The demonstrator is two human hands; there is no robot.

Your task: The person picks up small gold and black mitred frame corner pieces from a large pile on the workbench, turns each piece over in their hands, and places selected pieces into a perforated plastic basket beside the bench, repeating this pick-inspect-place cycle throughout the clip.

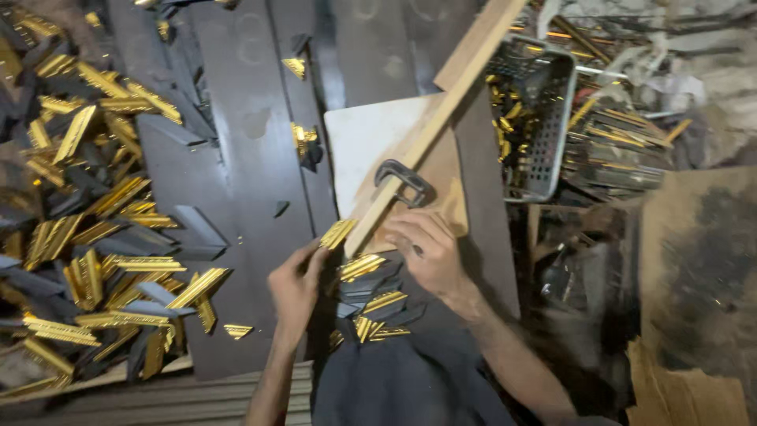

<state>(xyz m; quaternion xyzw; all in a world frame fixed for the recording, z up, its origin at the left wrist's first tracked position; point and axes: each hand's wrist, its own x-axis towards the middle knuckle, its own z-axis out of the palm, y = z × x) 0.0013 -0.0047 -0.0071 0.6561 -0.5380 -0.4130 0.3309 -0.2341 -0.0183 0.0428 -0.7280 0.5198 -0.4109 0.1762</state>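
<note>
My left hand (pixel 293 285) pinches a short gold-faced frame offcut (pixel 337 233) and holds it against the lower end of a long wooden strip (pixel 430 130). My right hand (pixel 427 251) rests on the brown board (pixel 441 177) just below a metal C-clamp (pixel 404 181) that pins the strip to the board. Its fingers are curled down near the strip's end, and I cannot see anything gripped in them. Between my hands lies a small heap of gold and black offcuts (pixel 372 293), partly over my dark-clothed lap.
A large pile of gold and black moulding pieces (pixel 87 229) covers the left side on dark boards. A grey perforated basket (pixel 536 118) with more pieces stands at the upper right beside stacked strips (pixel 619 146). Cardboard (pixel 698 260) lies at the right.
</note>
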